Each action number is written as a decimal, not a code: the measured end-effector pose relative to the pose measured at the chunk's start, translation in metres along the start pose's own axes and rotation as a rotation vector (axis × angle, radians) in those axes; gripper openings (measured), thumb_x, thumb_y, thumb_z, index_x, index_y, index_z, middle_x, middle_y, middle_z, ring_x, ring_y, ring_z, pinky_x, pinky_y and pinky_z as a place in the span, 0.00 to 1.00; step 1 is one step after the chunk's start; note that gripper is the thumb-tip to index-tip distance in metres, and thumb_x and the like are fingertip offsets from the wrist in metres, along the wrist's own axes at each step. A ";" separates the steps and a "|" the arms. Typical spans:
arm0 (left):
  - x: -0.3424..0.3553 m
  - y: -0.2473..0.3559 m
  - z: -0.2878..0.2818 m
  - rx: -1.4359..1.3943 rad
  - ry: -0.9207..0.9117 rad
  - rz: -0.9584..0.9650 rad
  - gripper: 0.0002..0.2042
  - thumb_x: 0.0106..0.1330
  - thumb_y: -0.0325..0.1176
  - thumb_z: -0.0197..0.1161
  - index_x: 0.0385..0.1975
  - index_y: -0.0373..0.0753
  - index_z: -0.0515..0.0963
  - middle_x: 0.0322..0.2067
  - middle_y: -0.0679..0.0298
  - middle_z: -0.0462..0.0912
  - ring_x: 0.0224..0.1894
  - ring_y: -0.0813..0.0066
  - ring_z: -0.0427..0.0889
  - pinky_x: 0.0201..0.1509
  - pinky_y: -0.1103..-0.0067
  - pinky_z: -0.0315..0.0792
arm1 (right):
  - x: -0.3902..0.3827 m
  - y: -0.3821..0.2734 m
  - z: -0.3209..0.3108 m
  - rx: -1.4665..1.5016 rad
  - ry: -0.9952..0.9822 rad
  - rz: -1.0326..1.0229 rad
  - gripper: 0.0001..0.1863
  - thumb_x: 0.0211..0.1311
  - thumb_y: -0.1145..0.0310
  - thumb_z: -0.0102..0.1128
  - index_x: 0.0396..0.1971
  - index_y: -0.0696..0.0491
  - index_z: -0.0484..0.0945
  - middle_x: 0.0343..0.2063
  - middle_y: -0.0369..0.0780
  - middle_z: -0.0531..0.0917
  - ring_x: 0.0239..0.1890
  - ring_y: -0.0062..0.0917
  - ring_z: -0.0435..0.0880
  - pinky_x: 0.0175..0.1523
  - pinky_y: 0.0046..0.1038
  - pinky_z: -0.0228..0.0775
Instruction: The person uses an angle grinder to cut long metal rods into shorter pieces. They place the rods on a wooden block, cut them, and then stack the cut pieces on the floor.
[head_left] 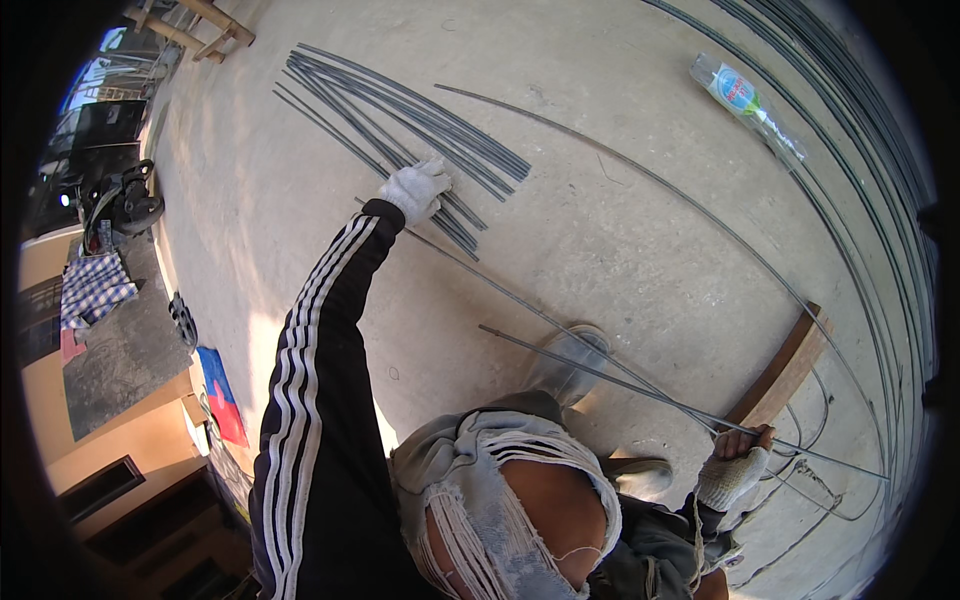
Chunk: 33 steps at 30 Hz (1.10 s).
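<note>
My left hand [415,190], in a white knit glove, reaches out to a fanned pile of cut grey steel rods [505,158] on the floor. Its fingers curl over several rods near their close ends; the glove hides the exact grip. Down at the right, my right hand [738,470] wears a similar glove with bare fingertips showing. It is closed on a thin steel rod [530,347] that slants from the floor's middle past the hand to the right. Another rod [500,288] runs beneath at a slant, meeting it near the right hand.
A wooden beam [780,370] lies beside my right hand. Long steel bars [850,130] line the right side, with a clear plastic bottle [745,100] on them. A long curved rod [640,165] crosses the concrete floor. A motorcycle [125,200] stands far left; a bamboo frame [205,30] stands behind.
</note>
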<state>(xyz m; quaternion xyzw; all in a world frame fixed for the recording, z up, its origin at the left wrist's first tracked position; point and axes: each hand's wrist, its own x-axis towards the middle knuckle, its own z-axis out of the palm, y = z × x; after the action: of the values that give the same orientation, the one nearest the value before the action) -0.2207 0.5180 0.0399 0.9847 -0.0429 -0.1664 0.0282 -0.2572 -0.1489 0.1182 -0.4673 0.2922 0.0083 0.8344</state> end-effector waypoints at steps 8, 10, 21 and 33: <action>0.021 0.005 0.006 0.089 0.174 -0.012 0.24 0.54 0.29 0.69 0.54 0.40 0.78 0.55 0.51 0.79 0.61 0.47 0.78 0.64 0.61 0.75 | -0.001 0.000 0.002 0.025 0.006 0.011 0.15 0.81 0.54 0.53 0.36 0.48 0.75 0.16 0.28 0.66 0.15 0.15 0.60 0.21 0.22 0.53; 0.023 0.004 0.009 0.100 0.121 -0.040 0.25 0.55 0.30 0.69 0.56 0.40 0.78 0.58 0.51 0.79 0.63 0.48 0.77 0.66 0.62 0.74 | -0.002 0.000 0.003 0.043 -0.003 0.006 0.15 0.82 0.54 0.52 0.34 0.47 0.73 0.16 0.29 0.67 0.15 0.15 0.61 0.21 0.21 0.54; 0.036 0.004 0.011 0.118 0.046 -0.093 0.27 0.61 0.31 0.65 0.63 0.39 0.75 0.66 0.47 0.74 0.72 0.50 0.70 0.76 0.63 0.65 | -0.002 0.000 0.006 -0.009 -0.003 -0.006 0.14 0.80 0.55 0.55 0.34 0.47 0.72 0.16 0.29 0.66 0.16 0.15 0.61 0.21 0.21 0.55; 0.030 0.004 0.008 0.108 0.008 -0.061 0.24 0.60 0.29 0.65 0.59 0.42 0.76 0.63 0.49 0.77 0.67 0.50 0.74 0.73 0.63 0.68 | -0.004 0.000 0.010 -0.016 0.010 -0.006 0.14 0.81 0.54 0.55 0.34 0.47 0.73 0.16 0.29 0.66 0.15 0.15 0.61 0.21 0.21 0.55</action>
<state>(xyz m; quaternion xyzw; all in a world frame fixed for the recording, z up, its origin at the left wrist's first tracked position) -0.1952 0.5107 0.0230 0.9863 -0.0215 -0.1608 -0.0301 -0.2556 -0.1400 0.1247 -0.4747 0.2947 0.0060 0.8293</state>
